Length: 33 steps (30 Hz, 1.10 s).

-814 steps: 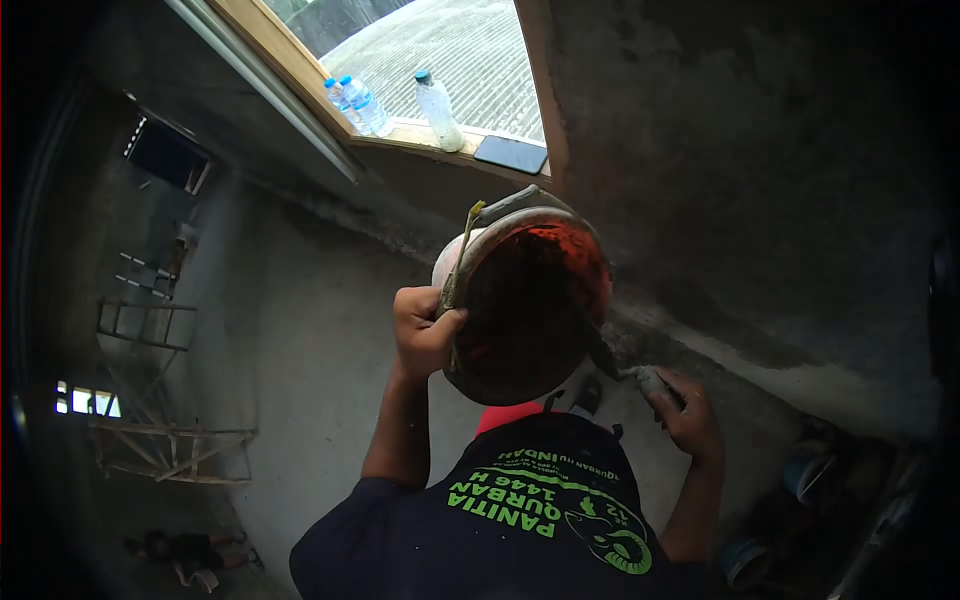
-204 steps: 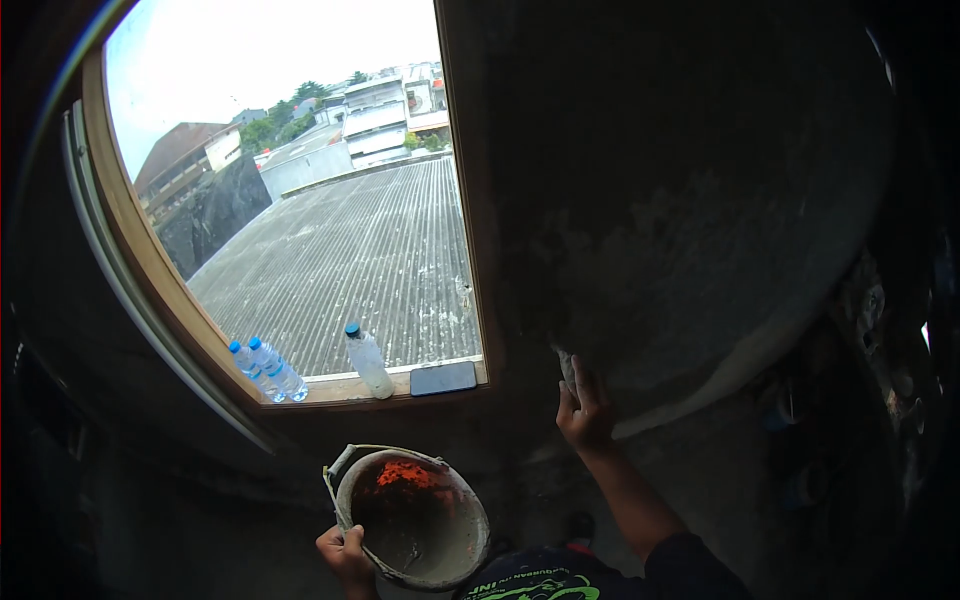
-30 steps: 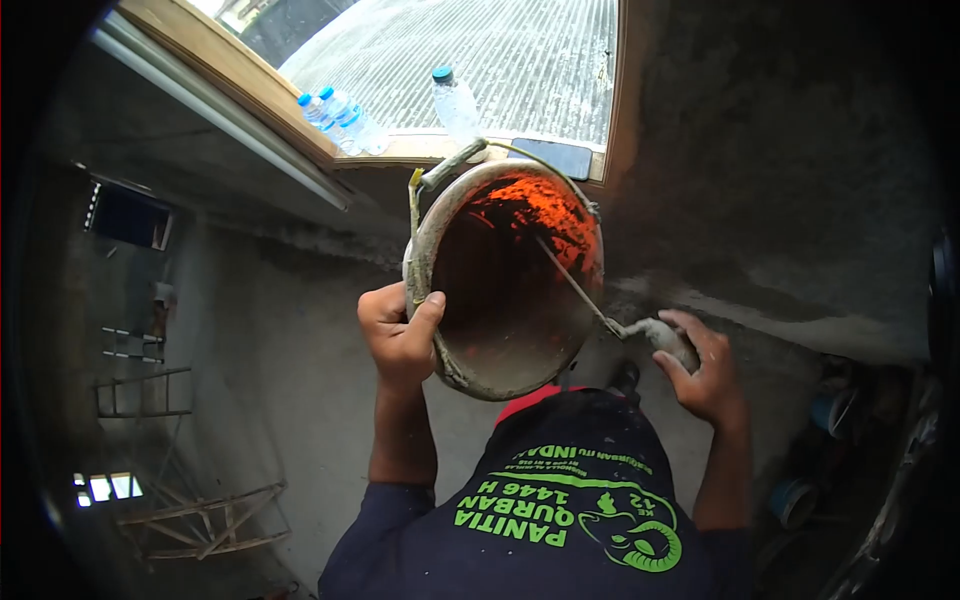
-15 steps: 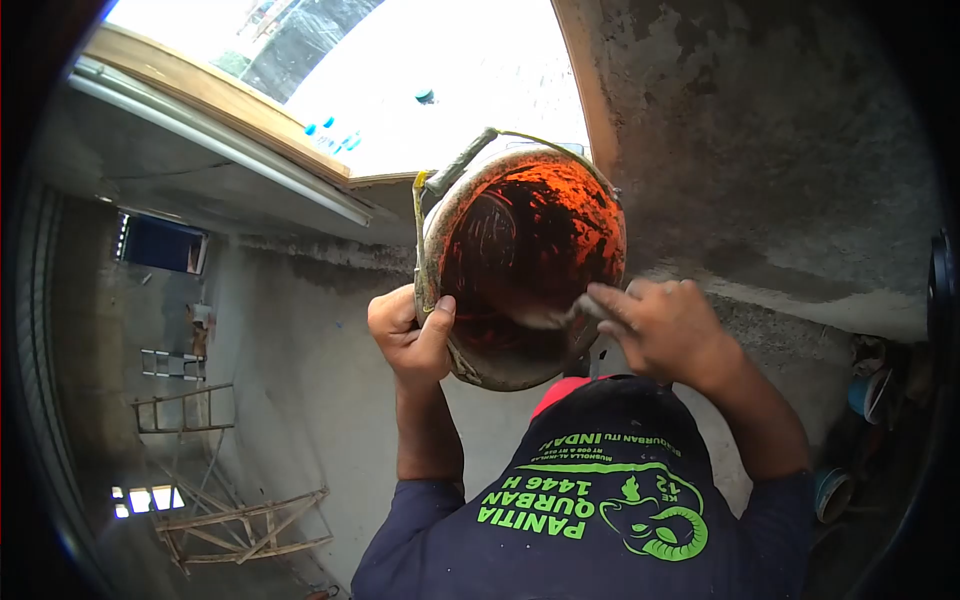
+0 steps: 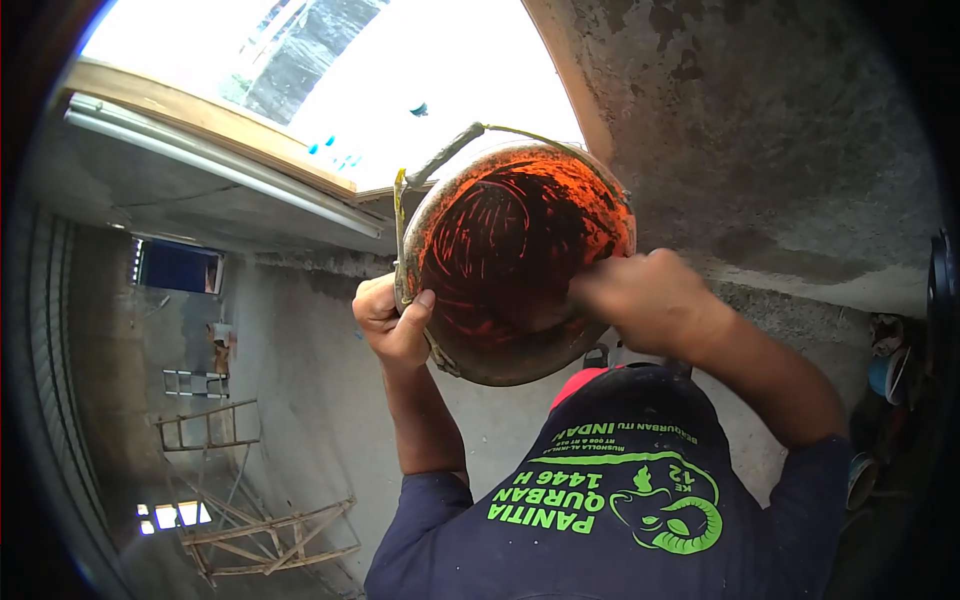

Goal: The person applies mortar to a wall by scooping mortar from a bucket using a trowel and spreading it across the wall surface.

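A round bucket (image 5: 585,190) is tipped with its mouth toward me, its inner wall dark with orange light showing through. My left hand (image 5: 395,320) grips the left rim, thumb over the edge. A wire handle with a grey sleeve (image 5: 448,150) arches over the top of the bucket. At the right side of the mouth, my right hand (image 5: 650,305) is curled and blurred by motion. Half a second ago it held a greyish trowel-like tool reaching into the bucket; now the tool is lost in blur and shadow.
Grey concrete wall (image 5: 760,150) rises at the right. A wood-framed bright opening (image 5: 220,115) lies at the upper left. Wooden trestle scaffolding (image 5: 270,540) stands at the lower left, and several containers (image 5: 885,375) sit at the far right.
The bucket and my left hand have shifted slightly left in view. My right hand has moved a little up and left over the rim, and the tool no longer shows clearly.
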{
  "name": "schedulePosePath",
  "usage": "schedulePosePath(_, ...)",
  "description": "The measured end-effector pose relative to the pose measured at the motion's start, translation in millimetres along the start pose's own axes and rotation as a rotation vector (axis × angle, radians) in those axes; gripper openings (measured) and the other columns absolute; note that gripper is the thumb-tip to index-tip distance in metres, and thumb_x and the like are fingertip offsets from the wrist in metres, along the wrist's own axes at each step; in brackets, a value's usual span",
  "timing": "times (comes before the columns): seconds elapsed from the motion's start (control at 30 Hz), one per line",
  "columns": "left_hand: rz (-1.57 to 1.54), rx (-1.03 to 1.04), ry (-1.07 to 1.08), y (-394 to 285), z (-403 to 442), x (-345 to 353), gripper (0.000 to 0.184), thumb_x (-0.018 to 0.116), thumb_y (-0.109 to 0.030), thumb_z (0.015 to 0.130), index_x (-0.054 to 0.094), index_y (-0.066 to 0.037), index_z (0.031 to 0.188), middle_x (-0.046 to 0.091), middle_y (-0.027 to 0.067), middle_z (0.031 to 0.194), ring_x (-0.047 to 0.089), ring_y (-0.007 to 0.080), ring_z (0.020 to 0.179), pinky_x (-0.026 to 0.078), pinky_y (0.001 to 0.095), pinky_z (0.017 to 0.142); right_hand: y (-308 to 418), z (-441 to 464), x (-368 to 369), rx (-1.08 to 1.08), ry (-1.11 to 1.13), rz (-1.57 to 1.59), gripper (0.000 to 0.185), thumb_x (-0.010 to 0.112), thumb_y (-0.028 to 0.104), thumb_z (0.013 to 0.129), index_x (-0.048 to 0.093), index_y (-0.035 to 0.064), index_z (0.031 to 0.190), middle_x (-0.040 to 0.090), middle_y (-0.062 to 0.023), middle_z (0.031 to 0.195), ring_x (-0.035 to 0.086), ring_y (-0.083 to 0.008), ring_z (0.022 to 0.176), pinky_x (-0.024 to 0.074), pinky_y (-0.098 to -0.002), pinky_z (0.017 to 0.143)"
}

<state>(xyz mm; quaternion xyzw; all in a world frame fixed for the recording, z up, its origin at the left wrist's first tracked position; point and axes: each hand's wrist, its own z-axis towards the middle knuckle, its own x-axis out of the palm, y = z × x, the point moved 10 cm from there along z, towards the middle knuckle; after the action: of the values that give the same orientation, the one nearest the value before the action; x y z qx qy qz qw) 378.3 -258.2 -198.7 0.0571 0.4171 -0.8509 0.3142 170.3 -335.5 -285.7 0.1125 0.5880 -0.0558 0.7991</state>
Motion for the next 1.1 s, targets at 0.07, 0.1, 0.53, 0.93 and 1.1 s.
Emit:
schedulePosePath(0.07,0.011,0.025,0.000,-2,-1,1,0.034,0.067,-0.007,0.079,0.038,-0.003,0.062,0.033,0.0000,0.058,0.029,0.0111,0.051,0.021,0.0314,0.049,-17,-2,-17,0.115,0.002,-0.087,0.037,0.064,0.012,0.086,0.069,0.0085,0.122,0.070,-0.0112,0.083,0.074,-0.0263,0.073,0.0580,-0.0384,0.060)
schedulePosePath(0.1,0.024,0.041,0.005,-5,-3,2,0.033,0.067,-0.006,0.078,0.038,-0.003,0.062,0.033,0.0005,0.058,0.029,0.0116,0.050,0.022,0.0314,0.049,-22,-1,-26,0.154,-0.040,-0.092,0.030,0.064,0.012,0.085,0.072,0.0081,0.114,0.071,-0.0119,0.081,0.075,-0.0267,0.075,0.0583,-0.0376,0.061)
schedulePosePath(0.53,0.187,0.195,0.270,-20,25,55,0.011,0.064,-0.001,0.068,0.053,0.002,0.065,0.041,0.0076,0.056,0.041,0.0241,0.042,0.035,0.0330,0.046,-57,27,72,0.337,0.355,0.584,0.022,0.067,0.022,0.090,0.077,0.0068,0.104,0.075,-0.0180,0.101,0.072,-0.0338,0.101,0.0576,-0.0456,0.088)
schedulePosePath(0.93,0.086,-0.223,0.536,55,6,84,0.020,0.065,-0.006,0.076,0.051,0.003,0.065,0.032,0.0073,0.053,0.031,0.0136,0.045,0.029,0.0338,0.045,-3,-13,169,0.361,0.516,1.315,0.051,0.067,0.046,0.098,0.074,0.0026,0.123,0.076,-0.0109,0.095,0.070,-0.0164,0.084,0.0569,-0.0339,0.080)
schedulePosePath(1.1,0.130,-0.172,0.572,45,2,87,0.016,0.064,-0.005,0.076,0.054,0.004,0.067,0.035,0.0095,0.053,0.036,0.0178,0.045,0.034,0.0345,0.047,4,6,150,0.454,0.516,1.504,0.048,0.066,0.046,0.100,0.074,0.0018,0.116,0.067,-0.0055,0.079,0.062,-0.0128,0.062,0.0524,-0.0282,0.056)
